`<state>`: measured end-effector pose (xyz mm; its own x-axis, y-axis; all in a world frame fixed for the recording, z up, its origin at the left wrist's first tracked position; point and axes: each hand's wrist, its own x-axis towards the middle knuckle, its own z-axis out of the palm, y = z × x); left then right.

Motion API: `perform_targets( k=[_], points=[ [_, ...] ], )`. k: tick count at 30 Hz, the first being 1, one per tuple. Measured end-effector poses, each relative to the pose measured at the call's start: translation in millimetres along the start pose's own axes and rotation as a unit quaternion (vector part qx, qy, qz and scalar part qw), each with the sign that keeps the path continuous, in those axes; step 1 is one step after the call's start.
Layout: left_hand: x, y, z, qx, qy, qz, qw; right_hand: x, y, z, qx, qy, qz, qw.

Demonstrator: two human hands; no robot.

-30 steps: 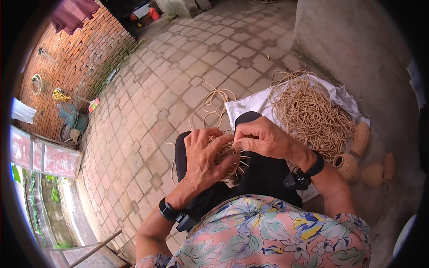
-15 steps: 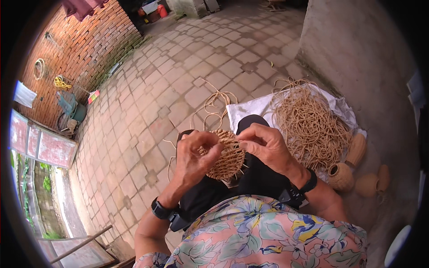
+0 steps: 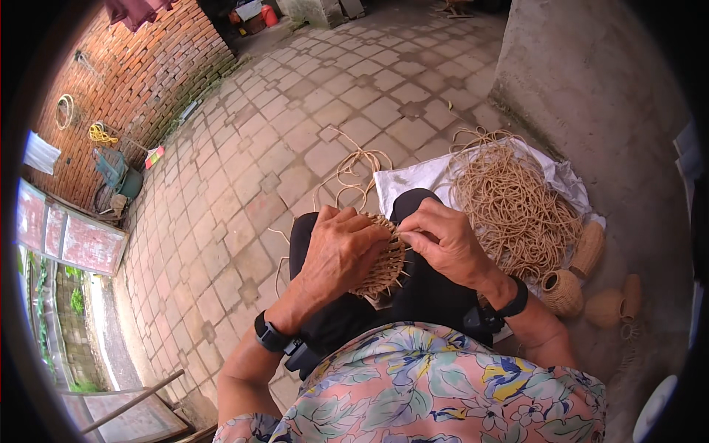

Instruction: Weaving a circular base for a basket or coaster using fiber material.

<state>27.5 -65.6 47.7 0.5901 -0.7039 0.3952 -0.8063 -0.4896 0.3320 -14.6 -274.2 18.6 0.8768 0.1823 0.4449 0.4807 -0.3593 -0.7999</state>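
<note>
A round piece of tan woven cord [image 3: 385,269] rests over my lap, with short strand ends sticking out along its right edge. My left hand [image 3: 341,247] lies over its left and upper part, back of the hand up, fingers curled onto the weave; the fingertips are partly hidden. At the upper right rim my right hand [image 3: 447,244] has thumb and forefinger pinched together on what looks like a thin strand of cord. Loops of loose cord [image 3: 362,166] trail on the paving beyond my knees.
To the right, a big tangled heap of cord [image 3: 513,207] lies on a white sheet [image 3: 413,181]. Beside it are a small round woven basket [image 3: 563,293] and a woven cylinder [image 3: 588,249]. A plastered wall [image 3: 591,96] rises at right, a brick wall [image 3: 140,81] at far left.
My left hand has moved right and turned down onto the weave, covering more of it. The right hand has come slightly lower, still pinching at the rim.
</note>
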Motion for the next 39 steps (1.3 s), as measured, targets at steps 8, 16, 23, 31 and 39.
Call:
perform_targets(
  k=[8,16,23,31,39],
  points=[
    [8.5,-4.6,-7.3,0.077,-0.007,0.041,0.996,1.9,-0.5,0.1,-0.020,0.003,-0.034,0.999],
    [10.0,-4.2,-3.5,0.088,-0.073,0.030,0.993,2.7,6.8,-3.9,-0.052,0.023,-0.069,0.996],
    [8.5,-7.3,0.3,0.019,-0.073,-0.029,0.997,2.5,8.9,9.3,-0.078,-0.026,-0.032,0.996],
    [-15.9,-22.2,-10.5,-0.027,0.021,-0.065,0.997,18.3,23.6,17.0,0.194,-0.096,0.272,0.938],
    [-20.2,-7.5,-6.0,0.024,0.024,-0.009,0.999,19.2,19.0,18.8,0.319,-0.120,0.357,0.870]
  ],
)
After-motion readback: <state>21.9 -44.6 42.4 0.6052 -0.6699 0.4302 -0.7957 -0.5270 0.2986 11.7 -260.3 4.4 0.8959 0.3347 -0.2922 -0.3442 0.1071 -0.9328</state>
